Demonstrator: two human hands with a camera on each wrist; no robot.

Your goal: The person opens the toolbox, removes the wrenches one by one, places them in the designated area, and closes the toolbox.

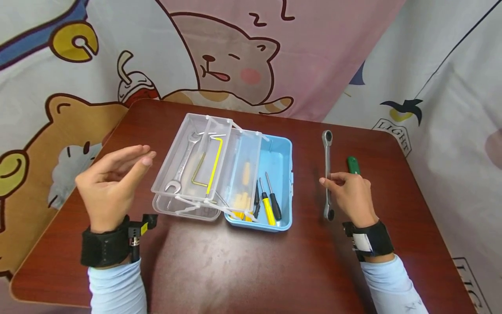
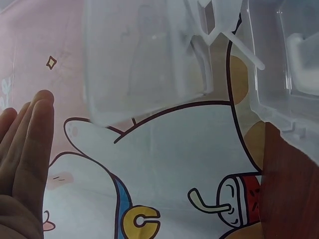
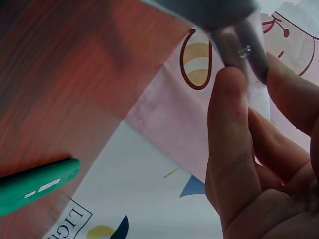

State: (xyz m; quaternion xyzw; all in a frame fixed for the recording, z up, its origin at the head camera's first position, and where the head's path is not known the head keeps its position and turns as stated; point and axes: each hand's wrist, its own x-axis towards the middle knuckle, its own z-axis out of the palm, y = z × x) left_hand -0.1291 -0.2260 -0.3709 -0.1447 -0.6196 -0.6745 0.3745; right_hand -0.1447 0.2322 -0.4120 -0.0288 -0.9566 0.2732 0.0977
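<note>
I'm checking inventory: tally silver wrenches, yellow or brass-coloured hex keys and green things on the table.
Silver metal wrenches: 2 (one in the right hand, one in the clear plastic tray)
L-shaped hex keys: 2 (one bright yellow, one brass-coloured)
Elongated green item: 1
Total: 5

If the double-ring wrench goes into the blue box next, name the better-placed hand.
Right, probably: the right hand pinches the double-ring wrench to the right of the blue box; the left hand holds nothing and is left of the clear tray.
</note>
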